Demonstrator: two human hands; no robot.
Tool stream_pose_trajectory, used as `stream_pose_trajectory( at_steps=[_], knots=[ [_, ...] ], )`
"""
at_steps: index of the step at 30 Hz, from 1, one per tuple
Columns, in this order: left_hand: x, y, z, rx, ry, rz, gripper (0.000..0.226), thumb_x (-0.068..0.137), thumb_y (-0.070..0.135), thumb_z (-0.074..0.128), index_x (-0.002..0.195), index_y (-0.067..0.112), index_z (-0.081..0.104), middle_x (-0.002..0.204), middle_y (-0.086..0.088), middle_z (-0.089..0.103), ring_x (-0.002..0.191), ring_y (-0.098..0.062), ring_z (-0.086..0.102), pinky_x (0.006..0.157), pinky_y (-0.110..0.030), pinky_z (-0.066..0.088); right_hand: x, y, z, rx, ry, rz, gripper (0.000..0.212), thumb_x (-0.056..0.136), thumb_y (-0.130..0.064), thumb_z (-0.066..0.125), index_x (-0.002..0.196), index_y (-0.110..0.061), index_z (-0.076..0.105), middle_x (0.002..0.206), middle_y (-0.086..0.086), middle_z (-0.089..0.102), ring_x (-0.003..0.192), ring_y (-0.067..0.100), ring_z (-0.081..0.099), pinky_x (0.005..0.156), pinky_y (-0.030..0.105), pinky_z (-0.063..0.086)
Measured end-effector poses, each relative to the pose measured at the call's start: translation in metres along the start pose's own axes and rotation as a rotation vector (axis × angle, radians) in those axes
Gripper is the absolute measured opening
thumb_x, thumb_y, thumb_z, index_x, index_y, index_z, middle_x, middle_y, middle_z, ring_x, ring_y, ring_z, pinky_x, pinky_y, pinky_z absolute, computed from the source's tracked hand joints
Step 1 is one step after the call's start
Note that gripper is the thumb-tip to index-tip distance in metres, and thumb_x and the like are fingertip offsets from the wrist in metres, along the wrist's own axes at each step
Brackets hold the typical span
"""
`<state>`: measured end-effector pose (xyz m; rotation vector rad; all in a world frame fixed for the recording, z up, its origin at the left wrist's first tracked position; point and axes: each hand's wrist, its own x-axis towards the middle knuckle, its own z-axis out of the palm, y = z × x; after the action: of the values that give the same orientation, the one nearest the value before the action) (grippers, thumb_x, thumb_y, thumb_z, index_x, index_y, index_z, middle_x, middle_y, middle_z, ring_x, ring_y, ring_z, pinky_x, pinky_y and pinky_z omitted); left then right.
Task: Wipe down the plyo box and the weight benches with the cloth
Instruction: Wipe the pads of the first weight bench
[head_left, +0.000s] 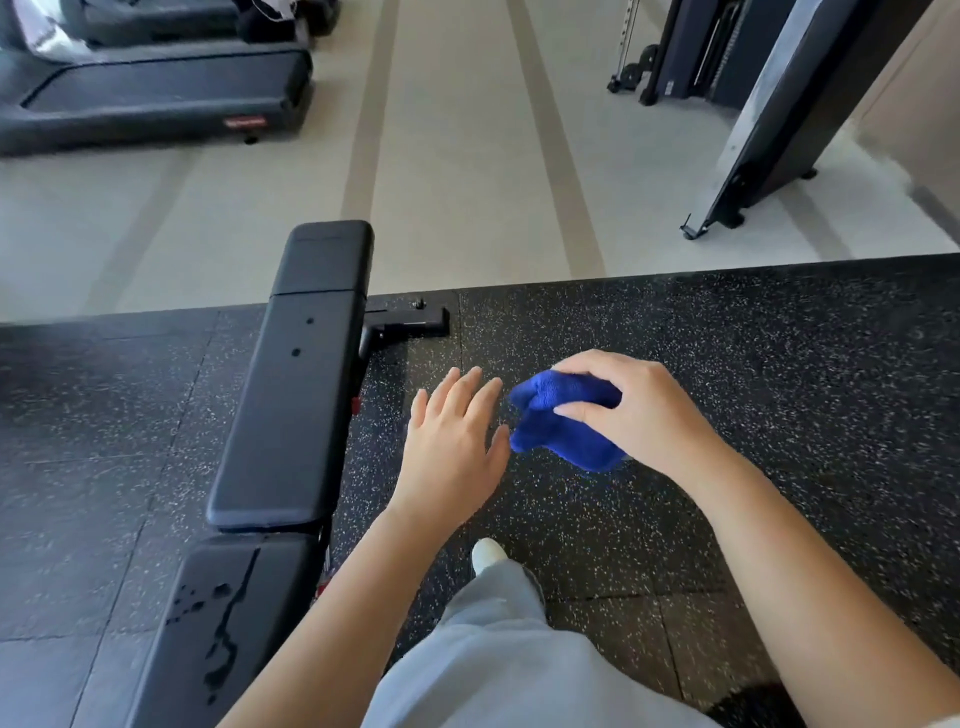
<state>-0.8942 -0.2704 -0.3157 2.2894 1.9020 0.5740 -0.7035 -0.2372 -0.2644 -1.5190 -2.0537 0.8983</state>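
A black padded weight bench (296, 384) runs lengthwise on my left, from the lower left edge up to the middle of the view. Its near seat pad (228, 623) carries wet streaks and droplets. My right hand (639, 410) is shut on a bunched blue cloth (561, 431), held in the air over the floor to the right of the bench. My left hand (452, 441) hovers just left of the cloth with flat, spread fingers and holds nothing. No plyo box shows in this view.
Black speckled rubber flooring (727, 389) lies under me and ends at pale flooring (457, 182) beyond. A treadmill (156, 93) stands at the far left, a dark cable machine frame (769, 119) at the far right. My leg and white shoe (488, 553) are below.
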Motion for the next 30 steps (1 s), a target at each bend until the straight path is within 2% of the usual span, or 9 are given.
stream_pose_trajectory(
  at_steps=[7, 9, 13, 20, 25, 27, 30],
  knots=[
    [0.099, -0.019, 0.015, -0.007, 0.038, -0.042, 0.05, 0.081, 0.034, 0.038, 0.117, 0.008, 0.06, 0.122, -0.013, 0.06, 0.118, -0.035, 0.052, 0.091, -0.057, 0.04, 0.099, 0.016, -0.036, -0.075, -0.032, 0.001, 0.03, 0.082, -0.021, 0.07, 0.11, -0.03, 0.064, 0.101, -0.022, 0.058, 0.097, 0.008, 0.055, 0.082, 0.021, 0.039],
    [0.122, -0.025, 0.022, -0.017, 0.037, -0.092, 0.048, 0.082, 0.033, 0.043, 0.119, 0.007, 0.059, 0.124, -0.014, 0.058, 0.12, -0.036, 0.05, 0.094, -0.057, 0.039, 0.123, 0.021, -0.041, -0.081, -0.031, -0.014, 0.03, 0.082, -0.021, 0.07, 0.11, -0.029, 0.064, 0.101, -0.022, 0.057, 0.098, 0.009, 0.055, 0.082, 0.02, 0.039],
    [0.152, -0.027, 0.034, -0.019, 0.038, -0.184, 0.048, 0.079, 0.027, 0.053, 0.121, 0.005, 0.058, 0.127, -0.015, 0.056, 0.122, -0.037, 0.047, 0.097, -0.057, 0.036, 0.163, 0.03, -0.051, -0.078, -0.076, -0.061, 0.031, 0.082, -0.021, 0.07, 0.111, -0.029, 0.064, 0.107, -0.017, 0.062, 0.1, 0.012, 0.056, 0.088, 0.03, 0.044],
    [0.214, -0.025, 0.05, 0.018, 0.063, -0.31, 0.047, 0.081, 0.025, 0.054, 0.124, 0.006, 0.054, 0.132, -0.014, 0.051, 0.128, -0.035, 0.041, 0.101, -0.057, 0.031, 0.246, 0.052, -0.075, -0.073, -0.171, -0.175, 0.03, 0.081, -0.021, 0.071, 0.109, -0.03, 0.064, 0.098, -0.019, 0.059, 0.097, 0.011, 0.056, 0.084, 0.026, 0.043],
    [0.267, -0.008, 0.056, 0.053, 0.11, -0.439, 0.048, 0.087, 0.024, 0.056, 0.132, 0.009, 0.048, 0.141, -0.011, 0.043, 0.134, -0.031, 0.033, 0.108, -0.052, 0.02, 0.306, 0.07, -0.101, -0.048, -0.28, -0.266, 0.03, 0.081, -0.018, 0.07, 0.108, -0.03, 0.064, 0.095, -0.019, 0.06, 0.093, 0.009, 0.056, 0.083, 0.025, 0.042],
    [0.283, -0.002, 0.057, 0.059, 0.147, -0.486, 0.048, 0.086, 0.021, 0.058, 0.131, 0.007, 0.05, 0.139, -0.013, 0.045, 0.132, -0.033, 0.036, 0.107, -0.053, 0.021, 0.33, 0.074, -0.108, -0.049, -0.328, -0.294, 0.031, 0.081, -0.018, 0.07, 0.109, -0.03, 0.064, 0.098, -0.017, 0.062, 0.092, 0.007, 0.055, 0.082, 0.024, 0.043],
    [0.298, -0.002, 0.059, 0.11, 0.217, -0.538, 0.044, 0.082, 0.023, 0.058, 0.122, 0.005, 0.057, 0.129, -0.015, 0.055, 0.123, -0.035, 0.047, 0.098, -0.057, 0.033, 0.364, 0.075, -0.107, -0.07, -0.376, -0.37, 0.032, 0.081, -0.018, 0.07, 0.11, -0.029, 0.064, 0.099, -0.017, 0.061, 0.09, 0.006, 0.054, 0.079, 0.021, 0.041]
  ],
)
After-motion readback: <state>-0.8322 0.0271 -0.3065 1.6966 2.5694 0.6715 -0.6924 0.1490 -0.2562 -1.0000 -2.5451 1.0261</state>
